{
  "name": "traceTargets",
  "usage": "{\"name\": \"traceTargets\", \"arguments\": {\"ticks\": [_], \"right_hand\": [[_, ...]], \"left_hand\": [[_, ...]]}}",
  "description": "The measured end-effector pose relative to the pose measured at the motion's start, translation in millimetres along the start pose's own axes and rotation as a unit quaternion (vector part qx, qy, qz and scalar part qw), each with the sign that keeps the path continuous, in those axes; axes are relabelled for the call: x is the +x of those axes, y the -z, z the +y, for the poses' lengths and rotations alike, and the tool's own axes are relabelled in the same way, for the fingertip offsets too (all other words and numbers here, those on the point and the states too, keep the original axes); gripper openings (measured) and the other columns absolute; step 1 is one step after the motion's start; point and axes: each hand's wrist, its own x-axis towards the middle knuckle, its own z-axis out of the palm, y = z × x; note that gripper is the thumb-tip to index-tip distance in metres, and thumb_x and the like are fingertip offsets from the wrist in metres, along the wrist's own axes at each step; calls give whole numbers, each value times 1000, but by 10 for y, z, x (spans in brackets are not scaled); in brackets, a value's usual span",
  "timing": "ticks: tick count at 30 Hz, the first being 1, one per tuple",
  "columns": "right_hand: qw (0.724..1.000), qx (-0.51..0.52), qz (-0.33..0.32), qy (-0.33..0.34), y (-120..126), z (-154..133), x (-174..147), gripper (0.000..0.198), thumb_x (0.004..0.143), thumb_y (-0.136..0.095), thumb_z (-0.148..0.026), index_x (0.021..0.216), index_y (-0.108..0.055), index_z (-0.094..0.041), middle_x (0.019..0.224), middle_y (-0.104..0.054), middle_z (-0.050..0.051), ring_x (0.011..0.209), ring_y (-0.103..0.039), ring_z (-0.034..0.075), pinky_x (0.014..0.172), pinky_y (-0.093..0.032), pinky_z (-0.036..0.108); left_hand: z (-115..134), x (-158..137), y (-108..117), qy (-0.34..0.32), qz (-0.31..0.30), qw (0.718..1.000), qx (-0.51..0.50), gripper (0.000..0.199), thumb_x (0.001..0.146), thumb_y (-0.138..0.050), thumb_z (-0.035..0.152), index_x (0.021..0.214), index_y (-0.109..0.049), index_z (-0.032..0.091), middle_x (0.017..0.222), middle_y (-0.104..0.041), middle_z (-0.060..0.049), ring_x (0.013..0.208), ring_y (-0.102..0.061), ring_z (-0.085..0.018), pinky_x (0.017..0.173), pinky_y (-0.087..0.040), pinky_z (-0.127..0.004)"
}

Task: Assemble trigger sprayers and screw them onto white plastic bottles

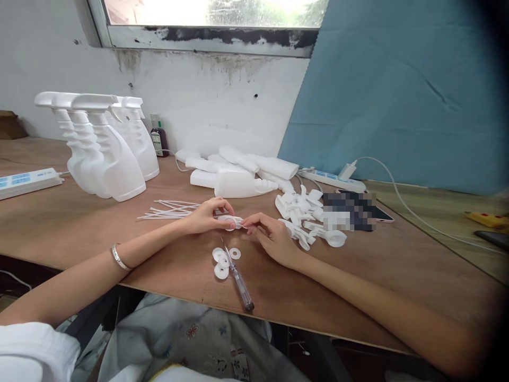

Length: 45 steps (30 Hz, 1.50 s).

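Note:
Over the middle of the table, my left hand (210, 216) grips a white plastic spray-head part (233, 221) between thumb and fingers. At that part's right end, the fingertips of my right hand (271, 236) are pinched together; what they hold there is too small to make out. Just below lie several white ring washers (221, 271) beside a screwdriver (240, 285) with a clear handle. Thin white dip tubes (167, 210) are spread to the left, partly behind my left hand. A pile of white trigger and nozzle parts (296, 208) lies right of my hands.
Assembled white spray bottles (113, 154) stand at the back left, near a small dark bottle (159, 139). Loose white bottles (242, 180) lie along the wall. Power strips (29, 182) sit at left and back right. A phone (382, 213) lies on the right.

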Motion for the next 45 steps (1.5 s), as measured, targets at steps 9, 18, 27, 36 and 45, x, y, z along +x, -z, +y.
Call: {"name": "traceTargets", "arguments": {"ticks": [9,18,27,36,45], "right_hand": [[993,101,14,-66,-30,53,7,13,86,-47,-27,88,-56,-18,92,-62,4,78,-60,15,72,-51,33],[995,71,4,-74,0,1,18,15,87,-44,-26,91,-55,-17,92,-61,5,76,-59,14,71,-51,32],[983,-142,-51,104,-30,-74,-20,28,81,-52,-18,107,-45,-20,112,-50,10,109,-46,24,92,-40,44],[977,-173,-49,117,-48,-33,-56,31,82,-49,-15,110,-41,-22,113,-47,10,96,-54,20,75,-49,34],[969,-201,-68,127,-65,-14,-46,23,82,-49,-16,103,-46,-22,104,-55,7,86,-58,18,73,-48,31]], "left_hand": [[32,-52,13,-46,-73,994,-61,52,66,-70,34,108,-45,20,106,-58,-5,99,-54,-18,85,-39,-30],[55,-69,25,-101,-19,994,40,28,70,-65,33,87,-51,17,92,-63,-3,82,-58,-14,74,-44,-24],[38,-75,18,-219,35,960,168,29,70,-65,43,73,-55,16,72,-63,0,66,-56,-12,69,-39,-23],[62,-73,-25,-300,19,928,219,32,74,-61,46,72,-55,15,73,-63,-3,65,-56,-13,64,-38,-23],[45,-77,-23,-320,22,923,212,27,76,-60,41,75,-60,15,75,-65,-5,69,-60,-15,65,-41,-24]]}}
